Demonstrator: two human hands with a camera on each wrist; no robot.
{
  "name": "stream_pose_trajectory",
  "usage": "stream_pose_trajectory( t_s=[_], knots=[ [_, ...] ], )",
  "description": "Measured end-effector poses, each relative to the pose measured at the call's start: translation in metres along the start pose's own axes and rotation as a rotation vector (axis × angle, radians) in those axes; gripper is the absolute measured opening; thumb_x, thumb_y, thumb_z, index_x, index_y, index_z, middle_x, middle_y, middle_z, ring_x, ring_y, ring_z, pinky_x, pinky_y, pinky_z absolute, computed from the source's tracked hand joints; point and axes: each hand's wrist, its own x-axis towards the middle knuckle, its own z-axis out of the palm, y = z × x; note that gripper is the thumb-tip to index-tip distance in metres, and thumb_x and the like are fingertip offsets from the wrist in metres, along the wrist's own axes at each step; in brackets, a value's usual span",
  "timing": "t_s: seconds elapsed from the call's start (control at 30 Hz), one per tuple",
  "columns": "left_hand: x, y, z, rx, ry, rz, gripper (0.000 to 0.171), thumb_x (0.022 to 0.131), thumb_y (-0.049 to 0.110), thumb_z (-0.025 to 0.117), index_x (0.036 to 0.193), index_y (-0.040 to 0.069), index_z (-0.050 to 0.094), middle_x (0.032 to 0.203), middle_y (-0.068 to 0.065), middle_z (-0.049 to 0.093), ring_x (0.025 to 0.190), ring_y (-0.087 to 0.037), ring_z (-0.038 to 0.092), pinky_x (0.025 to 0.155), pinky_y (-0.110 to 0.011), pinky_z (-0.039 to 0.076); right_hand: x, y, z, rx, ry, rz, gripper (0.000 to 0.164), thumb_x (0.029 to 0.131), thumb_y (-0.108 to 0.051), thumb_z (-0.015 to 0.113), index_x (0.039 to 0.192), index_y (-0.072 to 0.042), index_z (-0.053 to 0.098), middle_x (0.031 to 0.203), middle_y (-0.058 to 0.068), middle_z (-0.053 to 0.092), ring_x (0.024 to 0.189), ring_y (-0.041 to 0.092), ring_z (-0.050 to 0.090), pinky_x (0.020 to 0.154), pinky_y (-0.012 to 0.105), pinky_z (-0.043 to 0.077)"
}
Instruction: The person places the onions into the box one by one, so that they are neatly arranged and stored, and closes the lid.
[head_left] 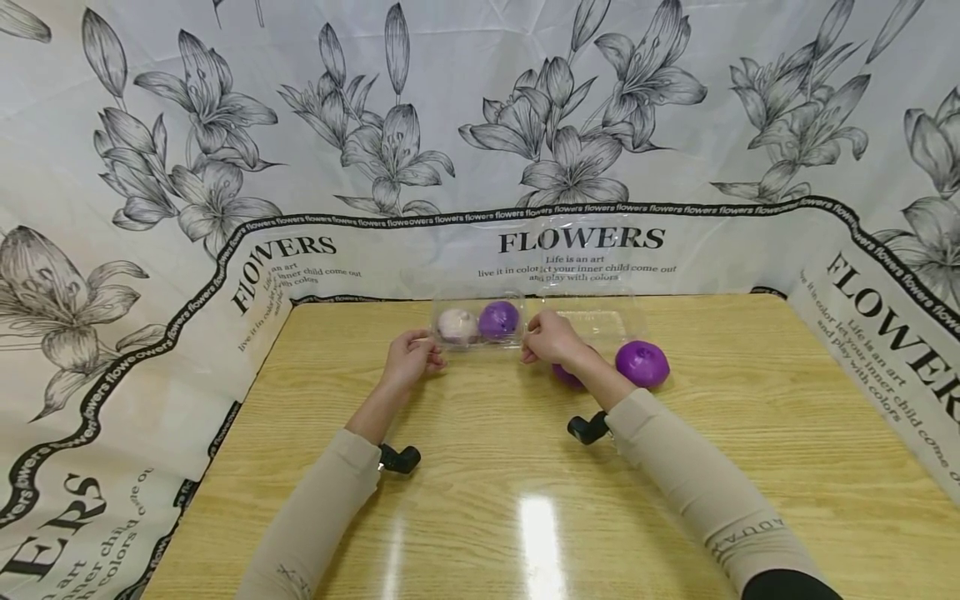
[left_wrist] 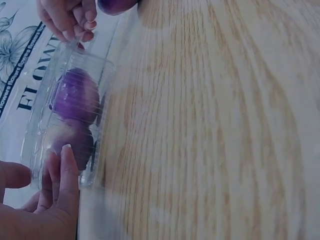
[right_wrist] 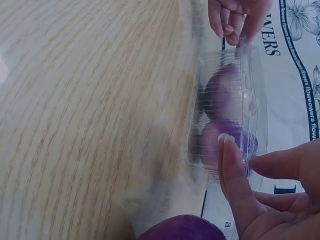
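Head | I see left hand [head_left: 411, 358] and right hand [head_left: 554, 338] apart, each pinching an end of the clear box [head_left: 478, 344] | box near the table's [head_left: 465, 483] back edge, pale ball [head_left: 456, 326] and purple ball [head_left: 499, 320] inside | open box [head_left: 600, 323] to the right.

Bare pale wooden table [head_left: 480, 442] leaves a wide lane between the person's beige-sleeved forearms [head_left: 322, 508] up to the front of a clear plastic box [head_left: 480, 343]. The left hand [head_left: 411, 358] and right hand [head_left: 553, 340] block its ends; white flower-printed cloth [head_left: 405, 267] rises close behind. Rightward, two round purple objects [head_left: 642, 364] obstruct the front of an open clear plastic container [head_left: 597, 323].
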Motion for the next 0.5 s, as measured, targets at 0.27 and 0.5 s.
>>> stream_pose_trajectory(
  t_s=[0.27, 0.5],
  knots=[
    [-0.004, -0.002, -0.005, -0.001, 0.002, -0.021, 0.04, 0.109, 0.017, 0.05, 0.144, -0.001, 0.045, 0.118, -0.023, 0.061, 0.077, -0.019, 0.065, 0.081, -0.038, 0.066, -0.006, -0.002, -0.006, -0.135, 0.011, -0.048, 0.047, 0.103, -0.005, 0.054, 0.14, 0.022, 0.041, 0.117, 0.034, 0.067, 0.081, 0.034, 0.075, 0.076, 0.037, 0.066],
    [-0.007, 0.0, -0.018, 0.057, 0.004, 0.016, 0.044, 0.11, 0.021, 0.049, 0.148, 0.001, 0.042, 0.126, -0.028, 0.057, 0.081, -0.023, 0.065, 0.081, -0.041, 0.066, -0.018, -0.01, -0.019, -0.194, 0.023, -0.138, 0.046, 0.101, -0.006, 0.055, 0.138, 0.019, 0.046, 0.113, 0.033, 0.068, 0.087, 0.042, 0.073, 0.071, 0.038, 0.066]
  ],
)
